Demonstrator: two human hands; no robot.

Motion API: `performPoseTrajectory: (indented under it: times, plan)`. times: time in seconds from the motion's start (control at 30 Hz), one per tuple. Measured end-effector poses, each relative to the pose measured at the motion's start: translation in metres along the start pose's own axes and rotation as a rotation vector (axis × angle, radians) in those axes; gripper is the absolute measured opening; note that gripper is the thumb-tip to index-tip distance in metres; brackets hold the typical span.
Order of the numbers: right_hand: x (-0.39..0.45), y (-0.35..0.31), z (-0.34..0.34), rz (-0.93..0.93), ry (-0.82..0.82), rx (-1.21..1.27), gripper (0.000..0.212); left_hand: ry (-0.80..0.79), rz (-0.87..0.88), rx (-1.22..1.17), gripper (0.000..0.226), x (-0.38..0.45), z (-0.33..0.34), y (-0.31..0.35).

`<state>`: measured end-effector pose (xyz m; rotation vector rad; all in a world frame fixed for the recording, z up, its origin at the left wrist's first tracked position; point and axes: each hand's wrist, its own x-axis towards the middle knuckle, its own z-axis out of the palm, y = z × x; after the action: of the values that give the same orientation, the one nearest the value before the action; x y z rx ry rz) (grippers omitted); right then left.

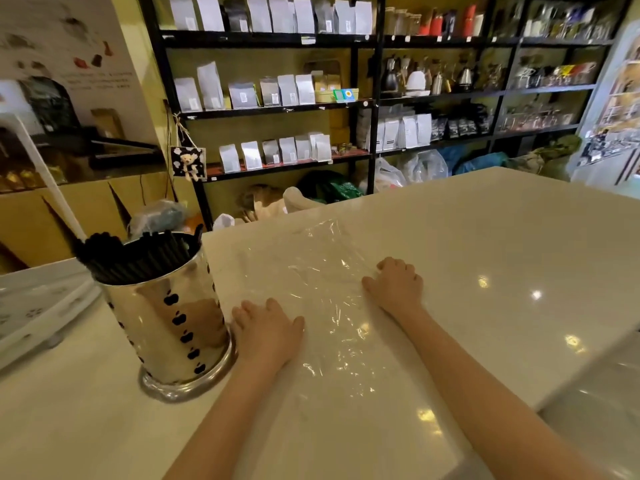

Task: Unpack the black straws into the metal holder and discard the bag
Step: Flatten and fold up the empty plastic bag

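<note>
A clear plastic bag (322,282) lies flat and wrinkled on the white counter (485,244), with no straws showing in it. My left hand (265,327) rests palm down on the bag's left edge, right beside the metal holder (173,320). My right hand (398,284) presses on the bag's right edge, its fingers bent at the knuckles. The shiny holder has black cut-out holes and stands upright at the left. Black straws (138,252) fill it and lean to the left.
A white tray-like object (38,306) lies at the far left of the counter. Behind the counter stand black shelves (277,109) with pouches and kettles, and bags sit on the floor. The counter's right edge drops off at the lower right.
</note>
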<state>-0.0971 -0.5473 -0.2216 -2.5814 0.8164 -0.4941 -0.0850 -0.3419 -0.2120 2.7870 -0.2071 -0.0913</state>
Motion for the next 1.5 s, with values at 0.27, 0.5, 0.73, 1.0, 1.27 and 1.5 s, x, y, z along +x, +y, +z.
performPoseTrajectory:
  times: [0.27, 0.5, 0.73, 1.0, 1.27, 1.5]
  plan:
    - [0.000, 0.013, -0.011, 0.184, 0.107, 0.686, 0.027, 0.272, -0.035, -0.771, 0.042, 0.007, -0.006, -0.009]
    - [-0.003, 0.022, -0.054, 0.206, -0.094, 1.074, 0.033, 0.148, -0.019, -1.139, 0.029, 0.002, -0.031, -0.001]
    - [-0.013, 0.048, -0.146, -0.012, -0.170, 1.075, 0.029, 0.172, 0.192, -1.122, 0.035, -0.022, -0.083, 0.024]
    - [-0.025, 0.048, -0.215, -0.256, 0.058, 0.428, 0.016, 0.478, 0.434, -0.464, 0.019, -0.032, -0.122, 0.042]
    - [-0.041, 0.018, -0.208, -0.529, 0.079, -0.066, 0.031, 0.502, 0.668, -0.501, 0.012, -0.041, -0.126, 0.059]
    - [-0.055, -0.002, -0.226, -0.450, -0.027, 0.463, 0.009, 0.218, 0.451, -0.883, 0.106, -0.031, -0.131, 0.053]
